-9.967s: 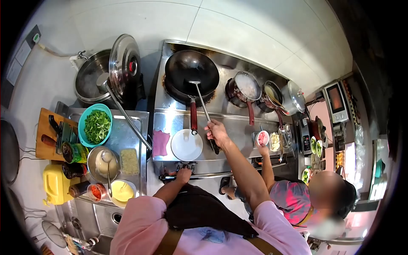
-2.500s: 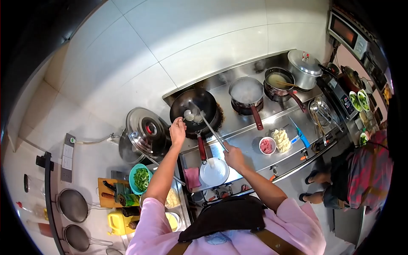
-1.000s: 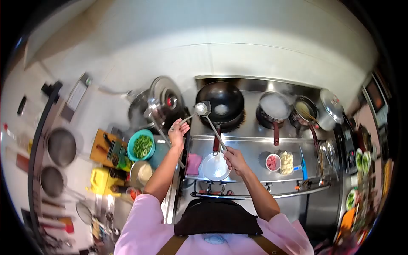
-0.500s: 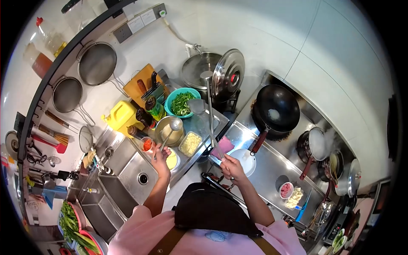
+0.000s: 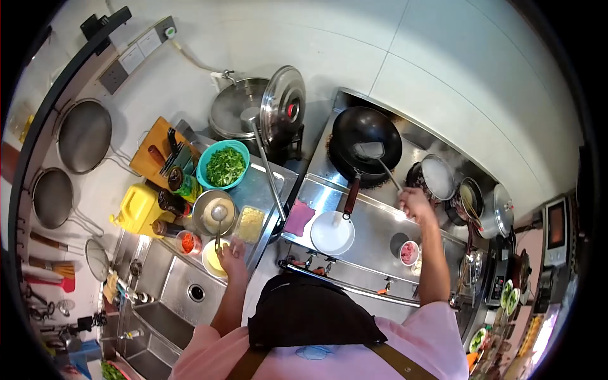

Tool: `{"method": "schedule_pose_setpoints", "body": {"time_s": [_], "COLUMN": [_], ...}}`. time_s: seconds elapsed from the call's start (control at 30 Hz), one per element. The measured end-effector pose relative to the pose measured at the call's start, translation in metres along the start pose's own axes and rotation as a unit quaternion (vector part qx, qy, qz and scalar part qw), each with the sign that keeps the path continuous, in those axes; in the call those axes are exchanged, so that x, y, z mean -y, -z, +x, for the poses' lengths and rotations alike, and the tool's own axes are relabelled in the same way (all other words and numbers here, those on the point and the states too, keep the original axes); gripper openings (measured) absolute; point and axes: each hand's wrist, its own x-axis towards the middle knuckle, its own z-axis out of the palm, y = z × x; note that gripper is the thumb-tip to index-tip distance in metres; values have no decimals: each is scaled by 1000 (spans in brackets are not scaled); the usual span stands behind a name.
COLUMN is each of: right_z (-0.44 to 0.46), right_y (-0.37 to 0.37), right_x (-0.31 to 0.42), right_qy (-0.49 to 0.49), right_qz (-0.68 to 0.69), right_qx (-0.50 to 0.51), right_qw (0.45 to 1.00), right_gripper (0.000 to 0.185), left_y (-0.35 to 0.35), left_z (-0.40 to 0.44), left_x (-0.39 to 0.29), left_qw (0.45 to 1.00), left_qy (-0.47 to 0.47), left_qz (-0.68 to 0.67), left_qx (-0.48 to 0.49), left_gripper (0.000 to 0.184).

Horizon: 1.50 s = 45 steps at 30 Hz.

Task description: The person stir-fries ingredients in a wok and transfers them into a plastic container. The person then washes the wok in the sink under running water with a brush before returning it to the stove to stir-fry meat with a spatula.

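Observation:
My right hand point(image 5: 415, 204) is closed around the handle of a wok spatula point(image 5: 369, 151), whose flat metal head lies inside the black wok point(image 5: 373, 130) on the stove. My left hand point(image 5: 232, 256) has its fingers apart, beside the handle end of a ladle point(image 5: 219, 214). The ladle's round head sits in a steel bowl point(image 5: 201, 221) of pale liquid. Close to that hand are a yellow-filled container point(image 5: 213, 261), a tub of chopped pale food point(image 5: 251, 223) and a cup of chopped red food point(image 5: 188, 242).
A white plate point(image 5: 332, 233) and pink cloth point(image 5: 299, 218) lie before the wok. Steaming pots point(image 5: 437, 177) stand at right. A teal bowl of greens point(image 5: 223, 166), yellow jug point(image 5: 138, 210), tall lidded pot point(image 5: 237, 107) and sink point(image 5: 183, 278) are left.
My right hand has carried the spatula rightward, and its head is now in the wok. My left hand has let go of the ladle in the bowl. The view has turned right.

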Motion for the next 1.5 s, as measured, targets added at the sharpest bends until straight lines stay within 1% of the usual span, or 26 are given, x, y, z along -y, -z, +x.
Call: {"method": "schedule_pose_setpoints", "body": {"time_s": [0.1,0.2,0.3,0.37,0.43,0.53,0.57,0.63,0.67,0.73,0.77,0.83,0.87,0.9,0.93,0.97,1.0,1.03,1.07,1.1,1.17,1.23,1.27,1.37,1.4,1.5], "right_z": [11,31,71,119,127,134,133,141,124,119,120,76,44,31,18,17,18,17,19,16,27,25,26,30,29,44], "right_y": [33,43,15,-24,-63,-79,-72,-46,-31,17,39,79,90,102,110,118,123,129,130,130,133,135,135,145,146,147], "right_x": [32,37,-22,-89,-98,-101,-104,-113,-96,-97,-102,-68,-35,-27,-13,-12,-19,-21,-22,-25,-37,-39,-34,-21,-11,8], "right_qy": [-43,-90,-99,-128,-95,1,51,154,121,166,186,185,142,163,160,152,164,151,117,147,163,177,137,133,135,135], "right_qz": [-62,-82,7,71,122,-37,-86,-184,-229,-310,-350,-425,-470,-518,-568,-592,-573,-584,-570,-545,-526,-483,-481,-479,-489,-536], "right_qx": [33,70,87,47,-27,-155,-157,-158,-136,-123,-115,-98,-80,-103,-84,-73,-99,-80,-59,-71,-61,-63,-49,-26,-14,-2], "right_qw": [997,990,991,988,988,987,983,958,956,928,911,881,868,833,803,788,797,794,811,823,832,855,864,867,862,833], "right_gripper": [15,14,13,12,15,20,23,32,37,37,37,30,30,29,29,30,30,30,29,31,31,30,29,29,27,26], "left_y": [-26,-28,-31,-32,-36,-37,-35,-23,-20,-29,-38,-65,-67,-70,-72,-76,-103,-111,-119,-116,-105,-131,-143,-152,-142,-154], "left_z": [-42,-55,-58,-60,-59,-55,-52,-41,-39,-50,-58,-80,-86,-90,-94,-106,-123,-140,-158,-162,-168,-201,-216,-242,-228,-236], "left_x": [6,20,22,22,22,34,42,72,87,104,111,120,141,172,209,236,256,281,306,350,439,458,466,521,555,551], "left_qw": [995,980,939,908,869,813,788,754,735,711,684,629,625,626,621,612,563,552,541,587,595,599,599,731,689,600], "left_qy": [46,70,85,93,117,143,157,147,142,125,133,149,115,97,82,71,165,204,242,216,235,324,366,300,211,-31], "left_qz": [73,133,252,319,371,423,444,470,492,522,546,593,575,556,537,519,564,560,557,503,437,476,492,418,492,610], "left_qx": [48,130,216,257,307,374,396,436,445,455,464,481,515,539,564,593,582,583,582,596,632,557,515,448,489,516], "left_gripper": [52,50,48,46,44,41,40,44,45,46,45,43,42,42,42,42,42,42,41,40,38,48,53,76,68,51]}}
